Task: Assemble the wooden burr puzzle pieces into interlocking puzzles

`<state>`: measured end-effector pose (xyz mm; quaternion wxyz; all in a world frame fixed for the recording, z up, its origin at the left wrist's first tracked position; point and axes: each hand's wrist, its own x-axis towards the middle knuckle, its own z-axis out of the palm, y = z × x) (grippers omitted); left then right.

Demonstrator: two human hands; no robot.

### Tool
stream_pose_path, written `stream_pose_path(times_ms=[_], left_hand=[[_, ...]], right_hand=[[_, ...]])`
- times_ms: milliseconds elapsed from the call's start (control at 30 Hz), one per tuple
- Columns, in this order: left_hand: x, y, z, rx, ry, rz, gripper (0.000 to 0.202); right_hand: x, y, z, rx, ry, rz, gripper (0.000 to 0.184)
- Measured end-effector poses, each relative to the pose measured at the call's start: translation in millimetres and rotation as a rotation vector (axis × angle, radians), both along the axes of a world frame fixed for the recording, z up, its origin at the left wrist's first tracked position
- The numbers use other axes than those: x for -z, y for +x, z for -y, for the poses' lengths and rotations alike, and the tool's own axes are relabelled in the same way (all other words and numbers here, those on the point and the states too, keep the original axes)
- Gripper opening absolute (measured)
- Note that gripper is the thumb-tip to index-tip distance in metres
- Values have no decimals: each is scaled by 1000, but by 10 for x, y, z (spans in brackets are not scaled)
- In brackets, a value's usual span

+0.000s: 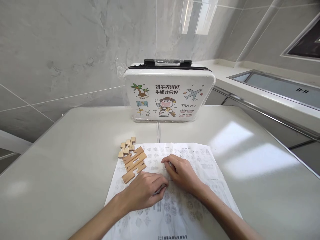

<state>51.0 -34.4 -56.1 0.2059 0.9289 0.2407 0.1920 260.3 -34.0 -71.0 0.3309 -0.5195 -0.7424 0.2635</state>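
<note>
Glossy off-white surface [62, 160]. Printed paper sheet [202, 163] lies flat on it. Plastic-wrapped cartoon carry case [167, 100] stands upright beyond the sheet; pale notched wooden blocks [127, 145] at the sheet's far-left corner.

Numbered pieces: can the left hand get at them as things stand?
Probably yes. The left hand is over the sheet, right beside the numbered pieces, and nothing visible blocks the way. Whether its curled fingers hide something small, I can't tell.
</note>
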Motion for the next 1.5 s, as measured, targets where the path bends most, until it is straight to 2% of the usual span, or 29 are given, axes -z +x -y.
stream_pose_path(times_ms=[800,1500], left_hand=[[2,-10,13,4,-23,19,14],[-10,2,7,9,18,37,14]], right_hand=[[37,-5,-1,3,23,3,20],[49,2,3,-2,22,6,20]])
